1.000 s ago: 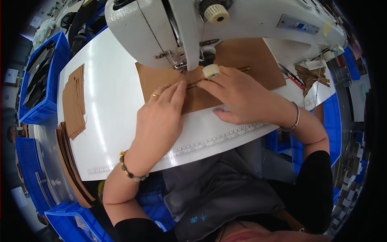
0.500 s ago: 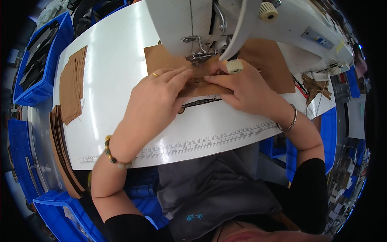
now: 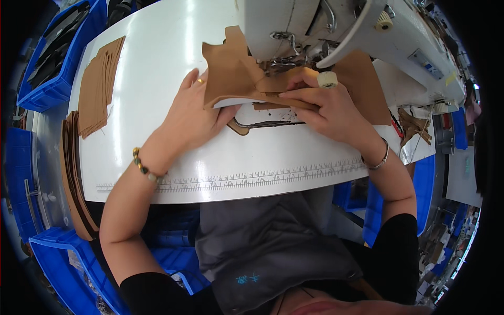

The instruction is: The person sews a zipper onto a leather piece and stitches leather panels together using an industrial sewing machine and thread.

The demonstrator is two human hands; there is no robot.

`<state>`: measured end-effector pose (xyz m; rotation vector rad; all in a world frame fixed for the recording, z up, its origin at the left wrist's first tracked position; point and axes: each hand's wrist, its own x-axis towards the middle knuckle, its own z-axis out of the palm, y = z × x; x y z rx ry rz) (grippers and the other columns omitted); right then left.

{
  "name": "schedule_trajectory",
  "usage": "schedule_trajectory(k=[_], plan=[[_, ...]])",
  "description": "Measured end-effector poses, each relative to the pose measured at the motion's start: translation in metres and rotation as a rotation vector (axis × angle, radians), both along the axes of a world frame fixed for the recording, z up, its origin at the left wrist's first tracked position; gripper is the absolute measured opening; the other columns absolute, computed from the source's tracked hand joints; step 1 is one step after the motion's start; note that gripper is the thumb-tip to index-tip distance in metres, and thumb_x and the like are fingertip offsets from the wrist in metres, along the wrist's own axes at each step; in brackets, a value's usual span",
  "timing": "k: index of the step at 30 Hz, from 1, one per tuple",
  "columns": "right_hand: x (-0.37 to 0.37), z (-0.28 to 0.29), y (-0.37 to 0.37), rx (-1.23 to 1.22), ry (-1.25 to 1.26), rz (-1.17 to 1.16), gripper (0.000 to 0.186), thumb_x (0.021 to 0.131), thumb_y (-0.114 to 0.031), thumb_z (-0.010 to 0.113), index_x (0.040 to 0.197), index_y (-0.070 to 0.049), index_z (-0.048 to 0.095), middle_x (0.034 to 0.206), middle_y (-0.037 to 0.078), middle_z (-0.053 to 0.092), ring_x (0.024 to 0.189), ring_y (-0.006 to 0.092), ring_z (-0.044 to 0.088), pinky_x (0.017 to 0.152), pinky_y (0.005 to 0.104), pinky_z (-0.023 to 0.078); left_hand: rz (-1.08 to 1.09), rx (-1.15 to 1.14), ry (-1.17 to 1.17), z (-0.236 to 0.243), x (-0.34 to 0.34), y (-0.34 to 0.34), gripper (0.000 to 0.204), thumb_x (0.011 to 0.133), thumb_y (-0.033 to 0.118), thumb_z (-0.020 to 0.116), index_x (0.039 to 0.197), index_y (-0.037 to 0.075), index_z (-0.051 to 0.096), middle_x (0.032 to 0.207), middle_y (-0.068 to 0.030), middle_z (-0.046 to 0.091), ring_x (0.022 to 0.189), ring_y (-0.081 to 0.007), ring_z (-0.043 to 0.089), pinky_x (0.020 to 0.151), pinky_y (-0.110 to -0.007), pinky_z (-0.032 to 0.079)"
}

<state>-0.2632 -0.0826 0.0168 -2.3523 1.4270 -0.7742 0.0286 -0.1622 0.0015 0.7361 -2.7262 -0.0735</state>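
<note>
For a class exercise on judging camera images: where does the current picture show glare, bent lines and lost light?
Head view: bright streaks of glare on the white tabletop; head view: the printed ruler scale curves, as does the table's front edge; head view: the corners fall away to black.

- There's your sewing table (image 3: pixel 149 79), sewing machine (image 3: pixel 283 26) standing on it beyond your hands.
- Fabric panel (image 3: pixel 226 76) partly beneath it, left hand (image 3: pixel 189 111) at its left end, right hand (image 3: pixel 332 110) at its near edge.
- Fabric stack (image 3: pixel 96 86) left, bin (image 3: pixel 79 55) past that.
- Ruler strip (image 3: pixel 252 181) along the front.
- Scraps (image 3: pixel 413 126) far right.
</note>
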Motion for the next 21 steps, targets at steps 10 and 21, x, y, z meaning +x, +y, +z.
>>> schedule_trajectory(k=[10,21], plan=[[0.001,0.005,-0.001,0.077,-0.028,0.013,0.030,0.080,-0.012,0.071,0.108,-0.006,0.079,0.108,0.009,0.068,0.098,0.0312,0.065,0.087,0.0415,0.052,-0.125,0.014,0.073,-0.025,-0.025,-0.054,0.040,0.088,0.019,0.072,0.127,0.007,0.068,0.128,-0.0108,0.069,0.121,-0.0309,0.061,0.107,-0.047,0.043],[0.005,0.021,0.008,0.137,0.115,0.052,0.033,0.090,-0.012,0.068,0.122,-0.004,0.073,0.113,0.009,0.062,0.089,0.0278,0.066,0.080,0.0334,0.052,-0.144,0.017,0.095,-0.025,-0.024,-0.049,0.045,0.083,0.019,0.072,0.127,0.016,0.068,0.127,-0.0081,0.069,0.118,-0.0303,0.060,0.100,-0.050,0.042]])
